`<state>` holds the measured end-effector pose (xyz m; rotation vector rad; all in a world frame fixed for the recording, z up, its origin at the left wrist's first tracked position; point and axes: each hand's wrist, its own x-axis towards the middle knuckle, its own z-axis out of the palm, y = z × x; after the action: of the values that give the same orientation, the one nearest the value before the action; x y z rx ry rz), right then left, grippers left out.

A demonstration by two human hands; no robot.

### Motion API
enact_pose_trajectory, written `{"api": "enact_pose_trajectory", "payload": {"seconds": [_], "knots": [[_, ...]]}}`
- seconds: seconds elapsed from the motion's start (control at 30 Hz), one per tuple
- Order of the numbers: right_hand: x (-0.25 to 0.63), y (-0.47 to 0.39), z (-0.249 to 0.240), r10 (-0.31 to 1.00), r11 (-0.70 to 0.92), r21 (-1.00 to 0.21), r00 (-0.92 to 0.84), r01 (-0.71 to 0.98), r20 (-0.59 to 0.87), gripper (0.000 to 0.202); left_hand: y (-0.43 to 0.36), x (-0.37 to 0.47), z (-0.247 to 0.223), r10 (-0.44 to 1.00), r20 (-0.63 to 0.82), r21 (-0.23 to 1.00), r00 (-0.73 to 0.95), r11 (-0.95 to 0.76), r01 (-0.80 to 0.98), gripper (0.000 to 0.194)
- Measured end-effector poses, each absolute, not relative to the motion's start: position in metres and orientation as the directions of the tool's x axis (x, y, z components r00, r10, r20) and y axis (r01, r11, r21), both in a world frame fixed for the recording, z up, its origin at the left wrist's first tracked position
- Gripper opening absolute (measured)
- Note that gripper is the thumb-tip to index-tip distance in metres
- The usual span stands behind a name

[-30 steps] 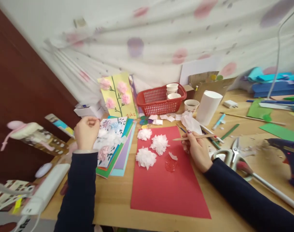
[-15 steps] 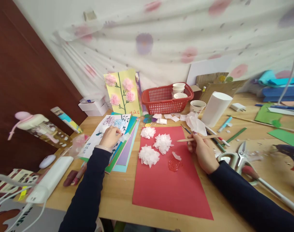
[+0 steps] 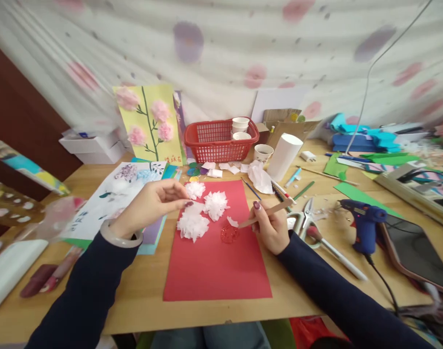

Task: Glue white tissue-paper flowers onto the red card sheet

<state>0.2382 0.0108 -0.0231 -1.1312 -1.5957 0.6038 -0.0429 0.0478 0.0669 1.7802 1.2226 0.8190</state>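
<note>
Fingers of left hand (image 3: 154,202) pinch white tissue-paper piece (image 3: 195,209), while closed right hand (image 3: 274,233) grips flat tan wooden stick (image 3: 280,206), whose slip could smear round glossy red patch (image 3: 228,236) beyond fingertips.

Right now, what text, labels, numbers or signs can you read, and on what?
"绣球花" (likely, blurred): red characters on yellow card with pink flowers.
Dark handwriting, too blurred: flower-decorated white paper sheet.
Printing, too small: white patterned paper cup.
Markings, too small: blue plastic glue gun.

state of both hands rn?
Left hand: closed in a pinch, holding a thin white paper piece.
Right hand: closed, holding a wooden stick.
</note>
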Motion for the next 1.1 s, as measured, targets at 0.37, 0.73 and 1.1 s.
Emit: {"api": "enact_pose_trajectory", "payload": {"seconds": [0.37,0.73,1.1], "knots": [[0.233,0.008,-0.023,0.9,0.405,-0.857,0.029,0.317,0.436,0.052,0.075,0.02,0.037,0.67,-0.123,0.912,0.732,-0.214,0.35,0.011],[0.225,0.012,-0.025,0.825,0.54,-0.672,-0.159,0.507,0.542,0.045,0.09,0.031,0.013,0.62,-0.077,0.911,0.781,-0.275,0.309,0.012],[0.224,0.022,-0.024,0.815,0.554,-0.485,-0.322,0.677,0.482,0.039,0.089,0.037,0.012,0.599,-0.036,0.793,0.8,-0.47,0.388,0.013]]}}
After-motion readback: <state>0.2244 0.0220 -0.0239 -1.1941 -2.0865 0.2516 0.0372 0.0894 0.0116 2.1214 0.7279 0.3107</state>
